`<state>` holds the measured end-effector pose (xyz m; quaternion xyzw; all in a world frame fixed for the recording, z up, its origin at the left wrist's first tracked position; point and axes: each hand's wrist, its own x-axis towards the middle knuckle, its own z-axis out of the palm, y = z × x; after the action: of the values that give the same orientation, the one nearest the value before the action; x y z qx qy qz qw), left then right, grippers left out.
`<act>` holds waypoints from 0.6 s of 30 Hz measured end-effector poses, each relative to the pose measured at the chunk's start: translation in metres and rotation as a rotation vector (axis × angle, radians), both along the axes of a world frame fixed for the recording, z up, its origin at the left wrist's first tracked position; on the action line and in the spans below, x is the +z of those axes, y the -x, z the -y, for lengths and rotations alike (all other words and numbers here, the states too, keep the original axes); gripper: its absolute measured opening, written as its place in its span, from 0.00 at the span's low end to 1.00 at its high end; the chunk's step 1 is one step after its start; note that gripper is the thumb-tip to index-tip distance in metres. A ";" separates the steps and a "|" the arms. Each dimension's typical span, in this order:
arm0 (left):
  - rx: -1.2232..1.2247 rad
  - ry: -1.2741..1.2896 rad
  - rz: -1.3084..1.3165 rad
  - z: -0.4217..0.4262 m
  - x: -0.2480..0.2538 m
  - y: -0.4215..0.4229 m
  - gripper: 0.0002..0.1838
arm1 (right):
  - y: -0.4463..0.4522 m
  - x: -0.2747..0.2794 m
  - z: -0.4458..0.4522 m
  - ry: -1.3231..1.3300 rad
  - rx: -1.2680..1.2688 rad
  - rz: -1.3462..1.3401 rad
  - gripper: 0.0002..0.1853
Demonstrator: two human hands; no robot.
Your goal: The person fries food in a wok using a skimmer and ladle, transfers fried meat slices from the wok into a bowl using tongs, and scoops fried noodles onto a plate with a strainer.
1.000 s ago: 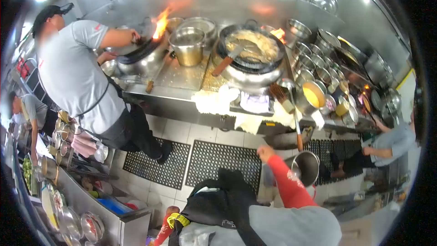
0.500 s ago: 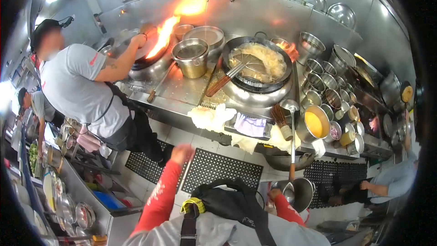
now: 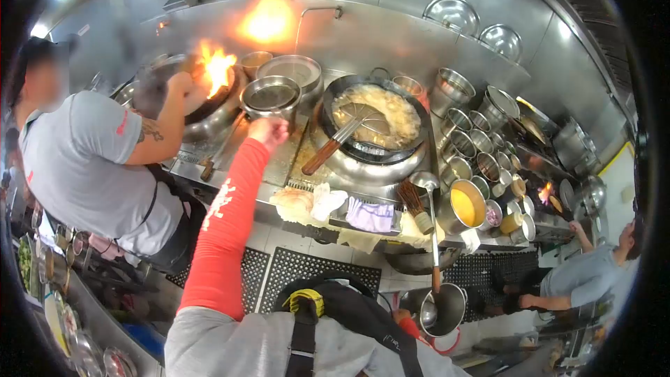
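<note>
My left hand [image 3: 271, 132] is stretched forward in a red sleeve, its fingers curled closed. What they hold, if anything, is hidden. It appears just in front of a steel pot with a strainer on top [image 3: 271, 95]. To its right, a wok [image 3: 330, 103] of bubbling, foamy oil [image 3: 401, 108] sits on a burner. A wire skimmer [image 3: 363, 115] with a wooden handle rests across it. Low in view, my right hand [image 3: 403, 318] is beside a metal pot [image 3: 455, 304] with a ladle [image 3: 428, 313] in it; its fingers are mostly hidden.
A co-worker [image 3: 91, 146] at the left tends a flaming wok [image 3: 209, 101]. Another person [image 3: 579, 279] stands at the far right near a small flame. Steel containers [image 3: 481, 141], a pot of yellow liquid [image 3: 466, 206], a brush [image 3: 415, 206], a long-handled ladle [image 3: 426, 181] and cloths [image 3: 370, 215] line the counter.
My left hand has moved forward and up, from above the floor mats to the steel pot. The view has shifted slightly to the right. The co-worker's flame has become shorter.
</note>
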<state>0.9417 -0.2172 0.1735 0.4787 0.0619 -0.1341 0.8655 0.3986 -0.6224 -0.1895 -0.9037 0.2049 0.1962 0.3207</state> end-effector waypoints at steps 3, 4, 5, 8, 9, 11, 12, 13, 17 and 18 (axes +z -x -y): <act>-0.018 -0.052 -0.020 -0.034 0.008 0.002 0.03 | 0.014 -0.005 -0.012 -0.015 -0.007 -0.046 0.14; -0.032 -0.056 0.000 -0.042 0.010 0.005 0.03 | 0.015 -0.005 -0.017 -0.021 -0.006 -0.056 0.15; -0.067 -0.023 -0.020 -0.046 -0.004 0.005 0.02 | 0.016 -0.004 -0.021 -0.026 -0.004 -0.060 0.15; -0.032 -0.028 0.011 -0.074 -0.003 0.006 0.05 | -0.010 -0.006 -0.027 -0.042 0.013 -0.041 0.15; 0.035 -0.084 0.024 -0.067 0.001 0.026 0.07 | -0.024 -0.009 -0.025 -0.049 0.021 -0.033 0.15; 0.092 -0.053 -0.006 -0.077 -0.002 0.046 0.11 | -0.042 -0.008 -0.024 -0.056 0.032 -0.045 0.15; 0.090 -0.035 0.033 -0.080 -0.007 0.060 0.11 | -0.052 -0.009 -0.025 -0.057 0.044 -0.044 0.16; 0.090 -0.068 0.047 -0.080 -0.017 0.072 0.09 | -0.058 -0.007 -0.022 -0.059 0.051 -0.051 0.16; -0.108 -0.250 -0.022 -0.079 -0.140 0.136 0.06 | -0.079 -0.002 -0.010 -0.057 0.085 -0.039 0.16; -0.121 -0.496 0.043 -0.078 -0.166 0.170 0.06 | -0.082 -0.002 -0.006 -0.054 0.090 -0.036 0.17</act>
<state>0.7722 -0.1392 0.0077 0.6820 0.0459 -0.1561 0.7130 0.4809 -0.6159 -0.1913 -0.8994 0.1641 0.2321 0.3322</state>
